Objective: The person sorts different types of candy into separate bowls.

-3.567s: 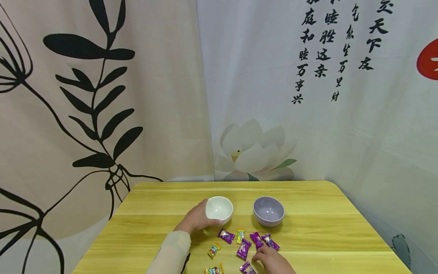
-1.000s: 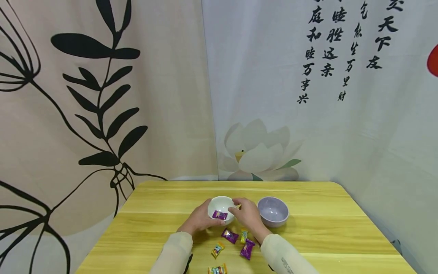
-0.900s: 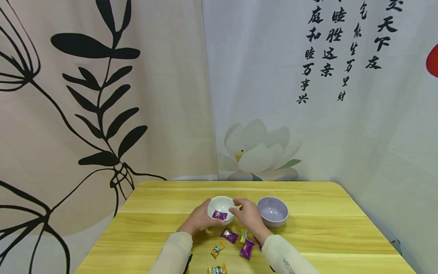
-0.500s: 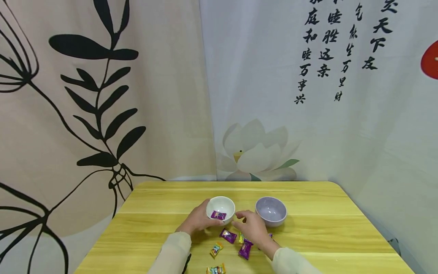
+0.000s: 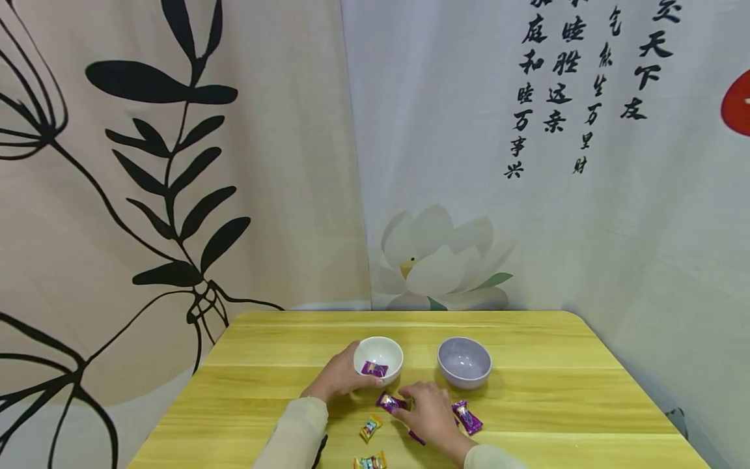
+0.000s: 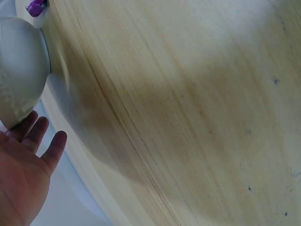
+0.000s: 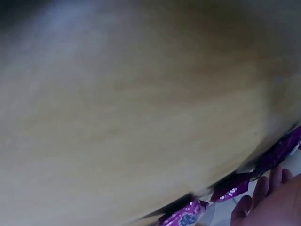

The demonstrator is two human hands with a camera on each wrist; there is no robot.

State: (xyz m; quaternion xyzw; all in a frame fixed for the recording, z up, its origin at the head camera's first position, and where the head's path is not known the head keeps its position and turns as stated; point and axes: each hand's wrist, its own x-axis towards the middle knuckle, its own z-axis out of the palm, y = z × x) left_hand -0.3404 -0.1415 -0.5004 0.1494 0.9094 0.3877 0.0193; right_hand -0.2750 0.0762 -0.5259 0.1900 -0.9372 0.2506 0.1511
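Observation:
My left hand (image 5: pixel 336 376) holds the white bowl (image 5: pixel 394 374) by its left side, thumb at the near rim; in the left wrist view its fingers lie against the bowl's wall. One purple-wrapped candy (image 5: pixel 374 369) lies inside the bowl. Low over the table, my right hand (image 5: pixel 435 415) has thumb and index finger spread at the right end of another purple candy (image 5: pixel 389 401). This hand mostly covers a purple candy (image 5: pixel 416 438) and a yellow one. Just right of it are purple candies (image 5: pixel 467 417); the right wrist view shows purple wrappers beside the fingers.
A lavender bowl (image 5: pixel 465 362) stands to the right of the white one. Two yellow candies, one small (image 5: pixel 370 428) and one nearer the front (image 5: pixel 370 462), lie on the wooden table (image 5: pixel 281 352). Printed cloth (image 5: pixel 293 163) hangs behind.
The right hand has come away from the white bowl's rim and down to the candies in front. A purple candy has entered the bowl since the earliest frame. The left hand keeps its hold.

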